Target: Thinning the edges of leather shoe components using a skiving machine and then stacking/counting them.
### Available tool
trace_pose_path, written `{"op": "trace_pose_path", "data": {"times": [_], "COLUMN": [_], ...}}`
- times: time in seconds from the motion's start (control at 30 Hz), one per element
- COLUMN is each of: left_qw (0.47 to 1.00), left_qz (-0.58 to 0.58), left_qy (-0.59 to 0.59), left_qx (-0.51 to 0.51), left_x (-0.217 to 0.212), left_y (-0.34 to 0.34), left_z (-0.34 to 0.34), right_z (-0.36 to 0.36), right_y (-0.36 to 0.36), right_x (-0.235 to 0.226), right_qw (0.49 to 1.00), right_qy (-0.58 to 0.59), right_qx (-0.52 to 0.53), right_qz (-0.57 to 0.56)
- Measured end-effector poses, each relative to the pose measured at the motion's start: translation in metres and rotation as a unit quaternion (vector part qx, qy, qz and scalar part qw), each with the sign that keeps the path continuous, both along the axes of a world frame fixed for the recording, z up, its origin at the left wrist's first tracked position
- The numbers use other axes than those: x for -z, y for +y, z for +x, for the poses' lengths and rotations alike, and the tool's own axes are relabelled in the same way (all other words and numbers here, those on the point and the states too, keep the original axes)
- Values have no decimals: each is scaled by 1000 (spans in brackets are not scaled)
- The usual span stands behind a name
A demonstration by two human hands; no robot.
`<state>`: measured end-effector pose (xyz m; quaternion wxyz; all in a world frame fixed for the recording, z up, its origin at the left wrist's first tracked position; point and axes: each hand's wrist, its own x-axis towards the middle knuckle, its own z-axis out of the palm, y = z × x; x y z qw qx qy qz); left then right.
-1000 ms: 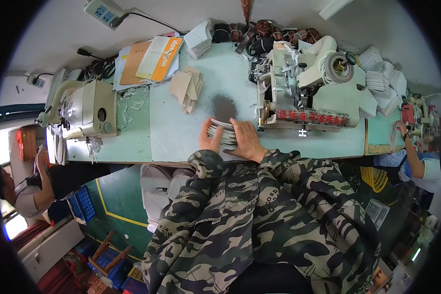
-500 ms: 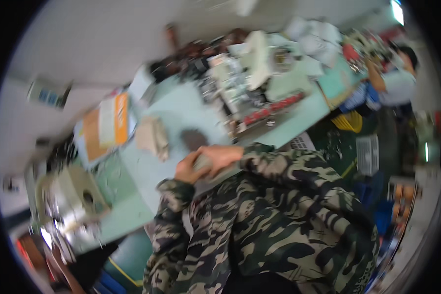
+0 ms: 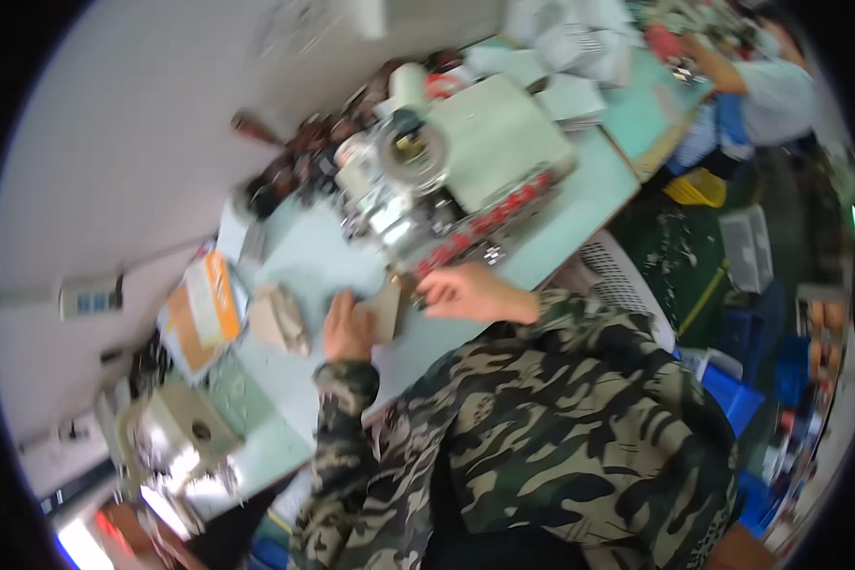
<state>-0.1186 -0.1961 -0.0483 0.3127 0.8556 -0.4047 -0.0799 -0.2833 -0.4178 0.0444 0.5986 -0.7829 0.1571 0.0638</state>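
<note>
On the pale table, a flat tan piece (image 3: 387, 311), perhaps folded cloth, lies between my hands. My left hand (image 3: 349, 330) is closed at its left edge, fingers pointing away from me. My right hand (image 3: 473, 293) is just to the right, beside the front end of a sewing machine (image 3: 503, 133). Its fingers are pinched together; what they hold, if anything, is too small and blurred to name. A row of red parts (image 3: 489, 223) runs along the machine's near side. Left of my left hand rests a crumpled tan bundle (image 3: 277, 318).
A second machine (image 3: 176, 432) stands at the lower left. Papers with an orange strip (image 3: 202, 309) lie at the left, and dark brown objects (image 3: 299, 157) line the wall. A co-worker (image 3: 769, 100) sits at the far right. A white perforated basket (image 3: 627, 285) stands below the table edge.
My hands were together on a tan piece; now they are apart, the right one moved right toward the machine. The view has shifted, and a dark patch near the hands no longer shows.
</note>
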Motion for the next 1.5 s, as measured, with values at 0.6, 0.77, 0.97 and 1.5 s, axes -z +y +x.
{"op": "trace_pose_path", "data": {"times": [0.6, 0.77, 0.97, 1.5], "left_qw": [995, 997, 997, 971], "left_qz": [100, 70, 79, 93], "left_qy": [-28, -7, -10, 196], "left_qx": [8, 23, -13, 96], "left_x": [-11, 0, -3, -118], "left_y": [11, 16, 6, -74], "left_z": [-5, 0, 0, 37], "right_z": [3, 25, 36, 38], "right_y": [-49, -43, -76, -55], "right_x": [-33, -21, -14, -35], "right_qw": [993, 937, 934, 972], "right_qy": [-13, -93, -79, -118], "right_qx": [44, 47, 76, 23], "right_qz": [-107, -334, -341, -201]}}
